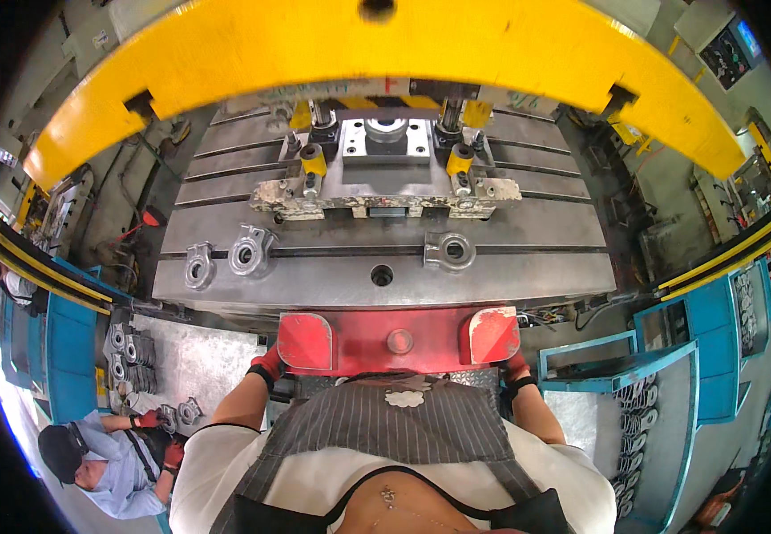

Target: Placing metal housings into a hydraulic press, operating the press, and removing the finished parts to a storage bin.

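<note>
A red two-hand control box (398, 356) stands before my waist, with a round red button in its middle and a curved guard at each end. My left hand (270, 363), in a red glove, is at the box's left end, by the left guard (307, 341). At the other end, my right hand (515, 367), also gloved in red, is beside the right guard (492, 336). The fingers of both hands are mostly hidden by the box. Past it, ring-shaped metal castings (247, 254) lie on the slotted steel press bed (332, 278): two at left and one at right.
A steel die (385, 165) with guide posts is mounted on the bed under a large yellow press beam (385, 44). At the lower left a co-worker (109, 463) in red gloves handles castings at a metal table (198, 343). A blue rack (621, 369) with hanging castings stands at right.
</note>
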### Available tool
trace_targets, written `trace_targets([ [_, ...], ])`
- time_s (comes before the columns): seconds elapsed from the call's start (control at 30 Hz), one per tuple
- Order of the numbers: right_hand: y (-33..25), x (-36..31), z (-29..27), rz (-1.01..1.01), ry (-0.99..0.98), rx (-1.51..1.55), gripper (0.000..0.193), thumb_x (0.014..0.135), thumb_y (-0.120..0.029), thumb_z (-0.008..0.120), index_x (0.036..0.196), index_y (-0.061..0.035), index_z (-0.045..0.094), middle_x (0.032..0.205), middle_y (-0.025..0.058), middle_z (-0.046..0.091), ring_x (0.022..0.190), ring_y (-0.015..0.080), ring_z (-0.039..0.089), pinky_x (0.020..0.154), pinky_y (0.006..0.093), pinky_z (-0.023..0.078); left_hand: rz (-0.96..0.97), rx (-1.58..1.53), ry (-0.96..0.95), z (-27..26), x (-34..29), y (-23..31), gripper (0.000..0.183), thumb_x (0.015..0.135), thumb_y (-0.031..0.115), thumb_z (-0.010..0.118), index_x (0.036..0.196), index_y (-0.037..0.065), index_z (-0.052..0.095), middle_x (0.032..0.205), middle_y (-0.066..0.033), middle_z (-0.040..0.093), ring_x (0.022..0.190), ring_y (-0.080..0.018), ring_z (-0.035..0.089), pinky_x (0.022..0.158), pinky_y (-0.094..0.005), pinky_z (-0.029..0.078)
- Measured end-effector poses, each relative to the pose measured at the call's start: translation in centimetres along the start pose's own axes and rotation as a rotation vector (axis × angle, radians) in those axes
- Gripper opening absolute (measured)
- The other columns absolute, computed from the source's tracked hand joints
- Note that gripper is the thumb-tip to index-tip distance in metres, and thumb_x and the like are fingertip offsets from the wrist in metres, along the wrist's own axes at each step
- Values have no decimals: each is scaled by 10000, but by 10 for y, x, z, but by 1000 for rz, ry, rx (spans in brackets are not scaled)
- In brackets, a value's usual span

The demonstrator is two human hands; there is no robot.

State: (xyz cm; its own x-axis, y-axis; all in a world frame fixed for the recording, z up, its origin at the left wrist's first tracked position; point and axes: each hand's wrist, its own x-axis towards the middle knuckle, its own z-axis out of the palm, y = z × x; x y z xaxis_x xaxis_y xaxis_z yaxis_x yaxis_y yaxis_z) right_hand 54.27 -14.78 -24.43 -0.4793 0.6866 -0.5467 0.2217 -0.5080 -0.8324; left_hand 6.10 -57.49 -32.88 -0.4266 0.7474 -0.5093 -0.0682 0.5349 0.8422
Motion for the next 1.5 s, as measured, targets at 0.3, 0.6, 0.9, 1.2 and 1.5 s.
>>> trace_targets([
  [0.3, 6, -3, -9, -41, 30, -11, 444, 842, -215, 563, 1237, -53, 439, 1175, 126, 510, 1068, 236, 486, 883, 349, 400, -46, -46, 136, 27, -25, 75, 473, 824, 195, 578, 1255, 74, 427, 1212, -64, 515, 1080, -189, 500, 877, -327, 423],
  [0.6, 46, 23, -73, -624, 439, -312, 451, 850, -200, 553, 1247, -29, 425, 1191, 142, 498, 1113, 256, 459, 930, 352, 371, 164, -144, 313, -13, -23, 174, 234, 834, 229, 594, 955, 30, 605, 860, -39, 629, 733, -135, 576, 676, -269, 458],
  [0.9, -94, -19, 80, -587, 545, -1280, 625, 773, -430, 569, 1284, -106, 411, 1286, 158, 423, 1204, 360, 361, 984, 474, 290, 747, 395, 368, 18, 93, 394, 422, 810, 196, 632, 1172, 16, 508, 1107, -114, 586, 1019, -191, 551, 869, -301, 421],
  [1.2, -100, -21, 89, -478, 586, -1347, 669, 764, -500, 534, 1305, -134, 389, 1300, 167, 394, 1228, 382, 305, 995, 525, 245, 494, 1033, 658, 110, 229, 545, 881, 635, 512, 681, 1349, 152, 311, 1400, -165, 281, 1257, -389, 301, 1003, -488, 279],
  [1.5, -105, -19, 90, -496, 588, -1335, 661, 761, -502, 527, 1301, -144, 396, 1290, 166, 397, 1216, 391, 316, 972, 531, 267, 146, 974, 630, 109, 296, 588, 1092, 568, 590, 723, 1413, 209, 145, 1377, -212, 273, 1197, -386, 378, 944, -468, 383],
])
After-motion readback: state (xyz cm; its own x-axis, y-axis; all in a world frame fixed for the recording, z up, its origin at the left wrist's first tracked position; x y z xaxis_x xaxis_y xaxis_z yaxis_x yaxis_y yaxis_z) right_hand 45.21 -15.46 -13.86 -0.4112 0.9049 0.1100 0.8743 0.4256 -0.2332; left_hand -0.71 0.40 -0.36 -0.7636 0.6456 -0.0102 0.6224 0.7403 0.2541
